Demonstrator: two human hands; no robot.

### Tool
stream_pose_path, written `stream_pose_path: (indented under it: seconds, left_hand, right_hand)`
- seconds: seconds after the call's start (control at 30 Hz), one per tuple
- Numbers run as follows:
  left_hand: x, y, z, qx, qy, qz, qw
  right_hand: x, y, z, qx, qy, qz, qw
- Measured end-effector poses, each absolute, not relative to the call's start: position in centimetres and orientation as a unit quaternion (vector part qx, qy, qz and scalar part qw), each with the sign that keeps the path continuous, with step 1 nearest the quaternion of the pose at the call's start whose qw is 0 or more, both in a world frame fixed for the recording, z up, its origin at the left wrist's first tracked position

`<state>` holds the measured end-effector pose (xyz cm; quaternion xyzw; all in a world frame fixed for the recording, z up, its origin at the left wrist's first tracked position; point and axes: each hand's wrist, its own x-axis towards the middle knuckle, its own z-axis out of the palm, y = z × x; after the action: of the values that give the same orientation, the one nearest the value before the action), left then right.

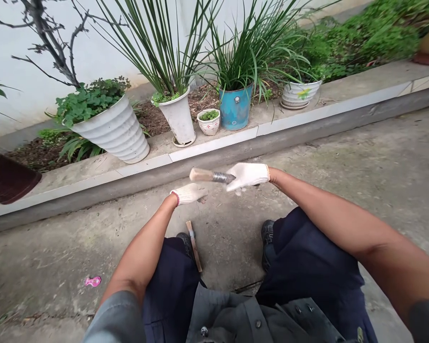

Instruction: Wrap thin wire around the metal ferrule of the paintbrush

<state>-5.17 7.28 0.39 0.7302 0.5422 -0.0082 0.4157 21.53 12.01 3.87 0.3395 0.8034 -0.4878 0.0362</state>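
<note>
My right hand (248,175), in a white knit glove, is closed around a short tool with a pale wooden end and a silver-grey ribbed or wrapped section (202,175). The pale end points left, and the rest of it is hidden in my grip. Just below that end is my left hand (191,193), gloved too, with its fingers smeared by motion. Whether it holds anything is unclear. Between my feet, beside the left shoe (184,242), a narrow wooden stick (194,245) with a greyish band lies on the concrete.
Along a low tiled ledge (214,146) stand a tilted white ribbed pot (116,131), a tall white pot (178,119), a small white pot (209,125), a blue bucket (235,112) and a shallow white pot (300,94). A pink wrapper (93,281) lies at lower left.
</note>
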Motion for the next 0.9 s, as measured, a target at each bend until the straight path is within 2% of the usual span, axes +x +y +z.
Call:
stream_pose_path:
  seconds: [0.1, 0.2, 0.3, 0.43, 0.7, 0.8, 0.9]
  left_hand:
    - [-5.5, 7.6, 0.5, 0.743, 0.546, -0.016, 0.386]
    - [-5.0, 7.3, 1.0, 0.736, 0.57, -0.065, 0.36]
    - [-3.7, 6.6, 1.4, 0.741, 0.565, -0.113, 0.345]
    - [-2.0, 5.7, 1.5, 0.751, 0.54, -0.121, 0.36]
    - [-2.8, 6.2, 1.0, 0.771, 0.528, -0.098, 0.341]
    - [-4.1, 6.6, 0.7, 0.759, 0.541, -0.075, 0.354]
    - [-4.8, 6.8, 0.6, 0.76, 0.538, -0.05, 0.361]
  right_hand:
    - [21.4, 11.1, 2.7, 0.295, 0.828, -0.443, 0.174]
    - [20.5, 10.6, 0.7, 0.291, 0.879, -0.283, 0.252]
    - [19.6, 10.8, -0.6, 0.343, 0.888, -0.145, 0.271]
    - [19.3, 12.4, -0.9, 0.417, 0.872, -0.101, 0.235]
    - [19.7, 13.2, 0.9, 0.46, 0.867, -0.184, 0.053]
    - [20.3, 12.2, 2.4, 0.407, 0.845, -0.346, -0.02]
    - [21.0, 11.2, 3.5, 0.33, 0.803, -0.496, 0.003]
